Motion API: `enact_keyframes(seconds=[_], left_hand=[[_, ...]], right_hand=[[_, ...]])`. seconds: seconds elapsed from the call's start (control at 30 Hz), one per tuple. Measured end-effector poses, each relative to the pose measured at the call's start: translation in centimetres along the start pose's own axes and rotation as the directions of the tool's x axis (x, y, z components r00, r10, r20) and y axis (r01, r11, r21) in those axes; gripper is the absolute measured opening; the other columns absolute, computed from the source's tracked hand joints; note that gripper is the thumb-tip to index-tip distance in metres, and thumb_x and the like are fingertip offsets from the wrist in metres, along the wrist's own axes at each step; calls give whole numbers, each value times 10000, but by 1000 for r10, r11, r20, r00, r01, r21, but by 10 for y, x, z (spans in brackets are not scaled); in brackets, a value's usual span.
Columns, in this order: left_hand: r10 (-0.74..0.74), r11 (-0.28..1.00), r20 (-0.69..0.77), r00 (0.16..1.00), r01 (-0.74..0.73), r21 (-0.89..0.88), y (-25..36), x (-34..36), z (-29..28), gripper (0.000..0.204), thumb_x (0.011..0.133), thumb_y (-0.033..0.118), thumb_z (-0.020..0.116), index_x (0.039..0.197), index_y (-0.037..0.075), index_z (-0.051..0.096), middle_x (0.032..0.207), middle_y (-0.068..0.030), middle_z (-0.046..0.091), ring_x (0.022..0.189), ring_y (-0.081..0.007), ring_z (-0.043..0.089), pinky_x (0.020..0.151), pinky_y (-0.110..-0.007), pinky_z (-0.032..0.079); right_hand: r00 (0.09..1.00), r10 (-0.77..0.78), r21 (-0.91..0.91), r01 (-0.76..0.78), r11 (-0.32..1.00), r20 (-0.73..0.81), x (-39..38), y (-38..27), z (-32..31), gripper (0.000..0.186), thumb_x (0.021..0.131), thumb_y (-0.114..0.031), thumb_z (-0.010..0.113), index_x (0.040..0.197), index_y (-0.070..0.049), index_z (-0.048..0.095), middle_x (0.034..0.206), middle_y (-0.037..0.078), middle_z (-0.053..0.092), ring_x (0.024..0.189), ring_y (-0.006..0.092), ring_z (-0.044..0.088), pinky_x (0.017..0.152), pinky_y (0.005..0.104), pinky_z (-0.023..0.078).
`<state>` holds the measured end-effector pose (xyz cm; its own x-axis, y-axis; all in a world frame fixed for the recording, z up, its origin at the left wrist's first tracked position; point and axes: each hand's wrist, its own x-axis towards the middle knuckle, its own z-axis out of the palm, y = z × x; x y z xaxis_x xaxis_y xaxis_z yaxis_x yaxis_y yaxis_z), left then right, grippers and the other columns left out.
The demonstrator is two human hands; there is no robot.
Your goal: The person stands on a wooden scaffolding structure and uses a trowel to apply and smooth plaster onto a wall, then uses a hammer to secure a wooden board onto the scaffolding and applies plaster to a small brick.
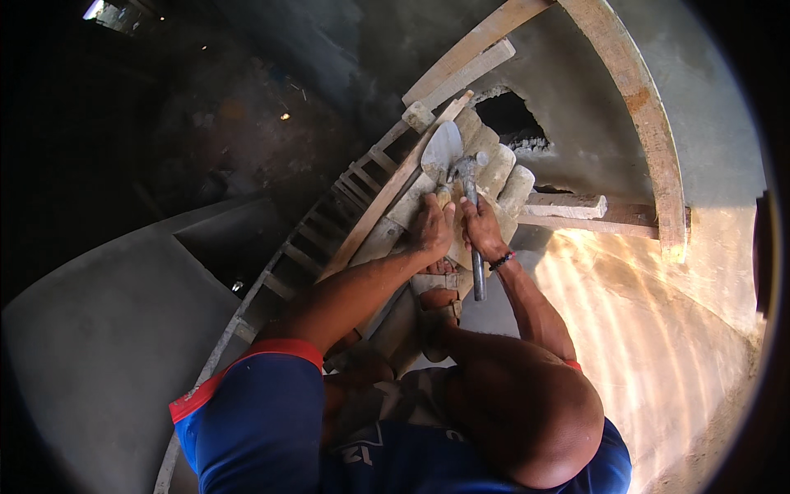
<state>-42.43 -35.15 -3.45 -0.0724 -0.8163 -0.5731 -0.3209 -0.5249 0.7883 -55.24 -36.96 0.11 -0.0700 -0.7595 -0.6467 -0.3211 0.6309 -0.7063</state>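
Note:
My left hand [434,227] is closed round the wooden handle of a trowel [443,150], whose grey, rounded blade points away from me. Close beside it, my right hand [484,226] grips a metal hammer [479,276] partway along its shaft. The hammer's head is up next to the trowel blade, and the shaft end hangs below my hand. Both tools are over pale, dusty rounded timbers [496,171]. A dark bracelet [502,261] is on my right wrist. Below my hands, a sandalled foot [439,284] rests on the platform.
A long wooden plank [387,193] edges the platform on the left, with a slatted ladder-like frame [309,245] beyond it and a dark drop past that. Ahead, a rough hole [510,119] breaks the grey wall. A wooden beam [650,123] stands at right, near a short board [568,206].

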Motion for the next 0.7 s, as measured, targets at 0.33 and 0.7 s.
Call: enact_keyframes(seconds=[0.33,0.7], left_hand=[[263,937,49,963,-267,225,-11,12,-37,463,960,379,533,1224,-2,541,1029,-259,653,1020,-474,595,864,-523,463],[162,707,371,914,-370,603,42,46,-105,422,935,420,547,1128,49,603,1016,-233,674,1007,-396,648,873,-478,513]], right_hand=[[998,50,-27,-49,998,33,19,-42,-38,332,990,-368,526,1037,-40,549,658,77,539,522,186,553,463,334,474],[975,-220,-524,210,826,43,39,-31,-10,465,995,-400,478,1066,59,499,898,347,615,924,512,593,806,512,448]])
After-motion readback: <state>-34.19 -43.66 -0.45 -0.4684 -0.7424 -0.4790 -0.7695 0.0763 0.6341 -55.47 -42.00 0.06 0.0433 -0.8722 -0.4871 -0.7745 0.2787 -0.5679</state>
